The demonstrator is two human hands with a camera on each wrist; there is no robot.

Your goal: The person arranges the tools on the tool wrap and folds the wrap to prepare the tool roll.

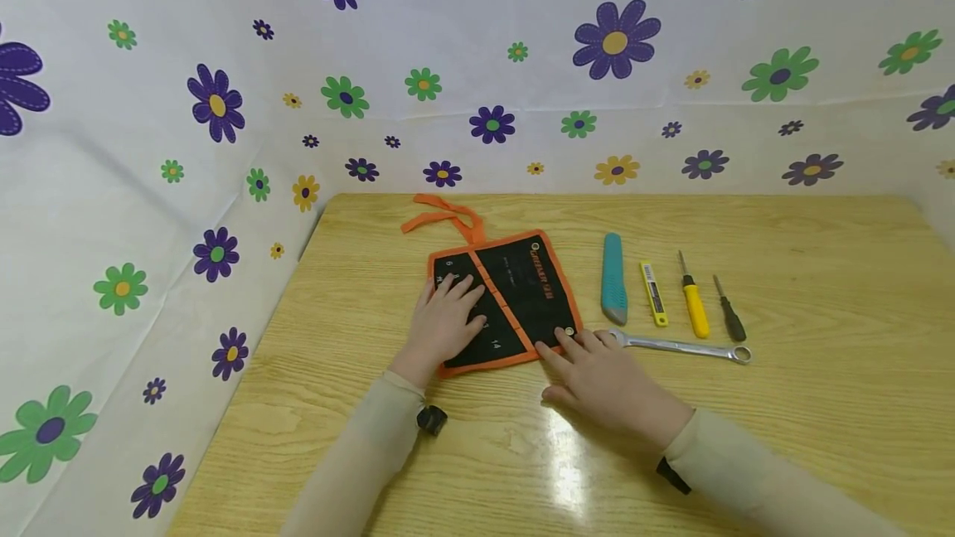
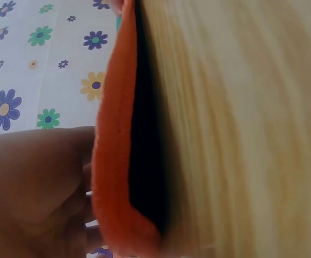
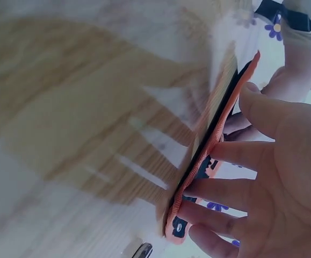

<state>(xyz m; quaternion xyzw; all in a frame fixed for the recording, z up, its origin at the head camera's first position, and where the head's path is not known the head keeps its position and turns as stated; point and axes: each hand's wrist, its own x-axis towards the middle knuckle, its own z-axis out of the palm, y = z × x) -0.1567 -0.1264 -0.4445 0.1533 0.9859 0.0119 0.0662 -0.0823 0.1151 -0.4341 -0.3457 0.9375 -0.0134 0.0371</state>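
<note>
A black tool pouch with orange edging and printed numbers lies spread on the table, its orange ties trailing from the far edge. My left hand rests on the numbered left part with fingers extended. At the near right corner, fingers of my right hand touch the pouch, spread and fairly straight. In the right wrist view, the right hand lies along the pouch's orange edge. The left wrist view shows the pouch's edge beside the left hand. Just beyond the right fingertips lies a combination wrench.
Right of the pouch lie a teal utility knife or similar long case, a narrow yellow item with a label, a yellow-handled screwdriver and a dark-handled screwdriver. Flower-printed cloth borders the wooden table behind and at left.
</note>
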